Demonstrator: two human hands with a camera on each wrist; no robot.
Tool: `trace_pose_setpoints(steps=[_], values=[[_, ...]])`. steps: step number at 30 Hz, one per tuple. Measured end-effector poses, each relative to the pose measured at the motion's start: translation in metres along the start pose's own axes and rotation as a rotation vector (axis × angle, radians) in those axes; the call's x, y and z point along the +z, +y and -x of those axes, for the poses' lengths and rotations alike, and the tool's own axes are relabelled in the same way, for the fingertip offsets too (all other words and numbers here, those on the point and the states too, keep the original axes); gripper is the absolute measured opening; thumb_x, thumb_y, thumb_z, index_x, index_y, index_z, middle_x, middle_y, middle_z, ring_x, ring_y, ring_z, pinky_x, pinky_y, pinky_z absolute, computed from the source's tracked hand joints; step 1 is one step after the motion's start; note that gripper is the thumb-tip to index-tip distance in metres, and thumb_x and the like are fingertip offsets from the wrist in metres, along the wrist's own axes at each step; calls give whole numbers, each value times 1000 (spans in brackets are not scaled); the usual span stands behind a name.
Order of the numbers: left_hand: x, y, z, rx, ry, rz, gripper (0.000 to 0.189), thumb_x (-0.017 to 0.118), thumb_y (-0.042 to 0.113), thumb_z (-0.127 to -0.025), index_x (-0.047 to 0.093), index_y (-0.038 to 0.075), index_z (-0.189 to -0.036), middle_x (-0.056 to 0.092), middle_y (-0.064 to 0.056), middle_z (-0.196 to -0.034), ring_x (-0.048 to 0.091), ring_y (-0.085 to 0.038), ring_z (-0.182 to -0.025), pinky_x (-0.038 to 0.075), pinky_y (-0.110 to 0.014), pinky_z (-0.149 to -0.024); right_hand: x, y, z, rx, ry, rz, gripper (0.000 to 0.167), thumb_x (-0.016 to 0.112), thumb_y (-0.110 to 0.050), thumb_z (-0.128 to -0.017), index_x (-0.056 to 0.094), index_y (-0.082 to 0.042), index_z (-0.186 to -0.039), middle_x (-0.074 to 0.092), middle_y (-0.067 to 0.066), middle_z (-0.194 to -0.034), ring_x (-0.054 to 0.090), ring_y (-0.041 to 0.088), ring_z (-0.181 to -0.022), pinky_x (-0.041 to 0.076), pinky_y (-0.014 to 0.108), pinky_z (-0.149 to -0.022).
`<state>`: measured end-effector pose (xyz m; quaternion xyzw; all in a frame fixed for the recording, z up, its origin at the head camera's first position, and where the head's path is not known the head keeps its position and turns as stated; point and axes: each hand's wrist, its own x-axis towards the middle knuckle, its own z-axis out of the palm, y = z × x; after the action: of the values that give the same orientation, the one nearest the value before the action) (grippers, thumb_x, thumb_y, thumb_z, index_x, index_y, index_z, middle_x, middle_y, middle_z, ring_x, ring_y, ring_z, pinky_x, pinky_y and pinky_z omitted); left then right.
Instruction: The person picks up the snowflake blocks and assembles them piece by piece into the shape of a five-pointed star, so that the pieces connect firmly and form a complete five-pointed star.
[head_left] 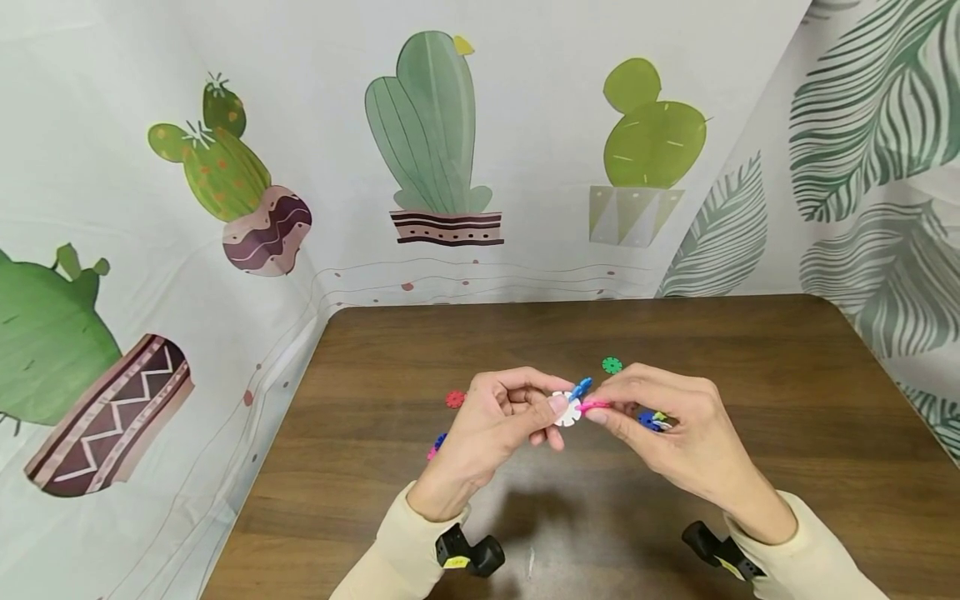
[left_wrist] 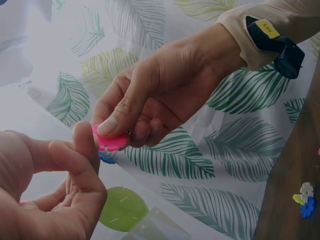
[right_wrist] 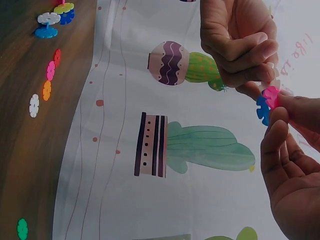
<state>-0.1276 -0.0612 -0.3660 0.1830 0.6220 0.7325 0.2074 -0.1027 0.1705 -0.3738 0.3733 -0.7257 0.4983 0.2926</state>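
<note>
My left hand (head_left: pixel 510 425) pinches a white notched disc (head_left: pixel 567 410) between thumb and forefinger. From that disc a blue disc (head_left: pixel 581 388) sticks out, seen nearly edge-on. My right hand (head_left: pixel 675 425) pinches a pink notched disc (left_wrist: pixel 111 140) by its edge, thumb on its face. Pink meets white between the two hands, held up above the table. Whether the pink disc's slot is seated in the white one cannot be told. The right wrist view has the pink, blue and white discs close together at the fingertips.
On the brown table (head_left: pixel 375 350) lie a green disc (head_left: pixel 612 365), a red disc (head_left: pixel 455 399), an orange disc (right_wrist: pixel 46 91) and a loose white disc (right_wrist: pixel 34 106). A joined blue, yellow and white cluster (left_wrist: pixel 306 200) sits behind my right hand. Patterned cloth hangs behind the table.
</note>
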Motion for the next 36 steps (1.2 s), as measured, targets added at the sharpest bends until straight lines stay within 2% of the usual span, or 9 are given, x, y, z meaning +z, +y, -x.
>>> trace_pose_setpoints(steps=[8,27,34,36], values=[[-1,0,1,5,-1,2,27,67,1,-99,70,-13,-122,73,3,-78,72,-6,-61,53,-15,-59,2,-1,-3,7,8,23,21,77,-32,-99,80,-11,-98,73,-1,-84,59,-2,-73,50,14,-63],[0,0,0,8,14,13,27,69,2,-99,72,-12,-122,72,3,-76,71,-6,-60,52,-15,-58,3,2,-2,9,11,3,20,78,-30,-99,80,-10,-99,75,1,-86,63,-1,-74,53,12,-66],[2,-3,0,20,21,36,28,71,3,-98,71,-12,-122,72,3,-76,71,-5,-60,53,-15,-57,5,4,0,-9,-4,-29,12,80,-19,-98,82,-8,-102,77,4,-89,67,2,-79,55,13,-70],[2,-4,0,23,23,44,28,71,2,-98,71,-13,-122,72,3,-77,72,-6,-60,53,-14,-57,6,5,0,-8,-4,-25,13,80,-21,-98,82,-9,-102,78,4,-89,68,2,-80,54,13,-70]])
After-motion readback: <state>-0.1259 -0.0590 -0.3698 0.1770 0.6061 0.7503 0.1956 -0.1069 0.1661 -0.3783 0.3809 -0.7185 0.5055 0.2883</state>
